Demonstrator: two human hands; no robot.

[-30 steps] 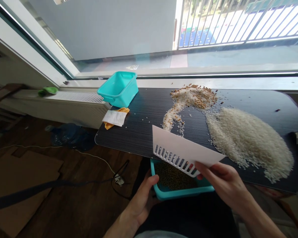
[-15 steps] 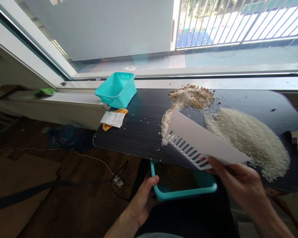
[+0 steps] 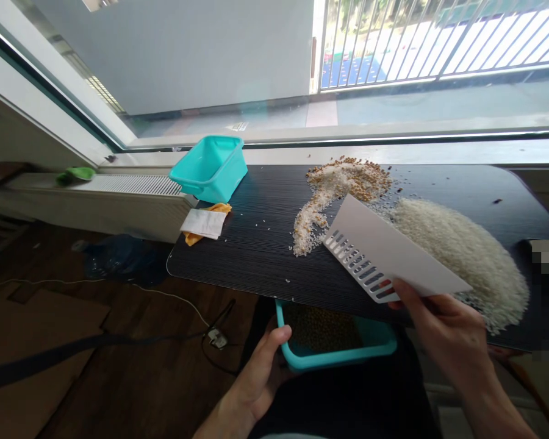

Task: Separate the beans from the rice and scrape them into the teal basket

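Observation:
My right hand [image 3: 443, 329] grips a white slotted plastic scraper [image 3: 388, 250] by its near end, the slotted edge facing down and left over the dark tabletop [image 3: 251, 256]. Beside its far corner lies a trail of rice mixed with brown grains [image 3: 308, 228], running up to a mixed pile [image 3: 352, 177] near the window. White rice [image 3: 462, 256] is heaped to the right, partly behind the scraper. My left hand [image 3: 263, 366] holds the left rim of a turquoise basin [image 3: 343, 358] below the table edge, thumb on top. Brown grains [image 3: 322, 329] lie inside it.
A second turquoise basin [image 3: 210, 171] stands at the table's back left corner. In front of it are a folded white cloth [image 3: 204, 223] and an orange cloth [image 3: 193, 238]. A dark object [image 3: 526, 250] sits at the right edge. Cables and a power strip [image 3: 217, 338] lie on the floor.
The scraper in my right hand has moved right, away from the grain trail, showing more of the trail's lower end. My left hand still holds the basin's rim.

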